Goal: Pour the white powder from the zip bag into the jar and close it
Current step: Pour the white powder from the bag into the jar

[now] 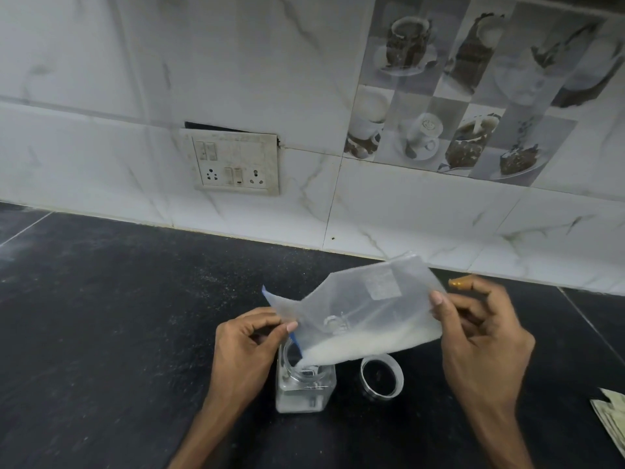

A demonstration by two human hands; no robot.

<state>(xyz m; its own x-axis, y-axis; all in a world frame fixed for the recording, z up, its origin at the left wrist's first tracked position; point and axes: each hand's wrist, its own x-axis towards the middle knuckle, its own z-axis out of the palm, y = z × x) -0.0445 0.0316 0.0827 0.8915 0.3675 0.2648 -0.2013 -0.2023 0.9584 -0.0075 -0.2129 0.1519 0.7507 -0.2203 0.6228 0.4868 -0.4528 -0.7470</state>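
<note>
**Mid-pour: bag tipped over jar, lid waiting beside it**

The zip bag [358,306] hangs tilted over the jar [304,384], mouth corner down at approx 7 o'clock, closed end up toward 1 o'clock. White powder [358,346] has slid along the lower edge and is feeding into the jar's open neck; some already sits in the jar bottom. The jar stands upright on the dark tabletop [118,316]; its lid [381,377] lies just beside it at 3 o'clock, open side up.

Handling, as a judgement: the bag is thin, soft film, very light w/ little powder left, so it folds and flaps easily. Best held at the edges, as now: one pinch by the blue zip strip to keep the mouth shaped as a spout, one at the far end to set the tilt. The jar looks like clear rigid plastic or glass, can't tell which; nobody steadies it, so a nudge from the bag could shift it.

Left hand [247,346]: thumb and fingers [291,327] pinched closed on the bag's mouth edge, right above the jar. Right hand [483,336]: raised at 3 o'clock, thumb on top, fingers behind, pinched on the bag's closed end.
</note>
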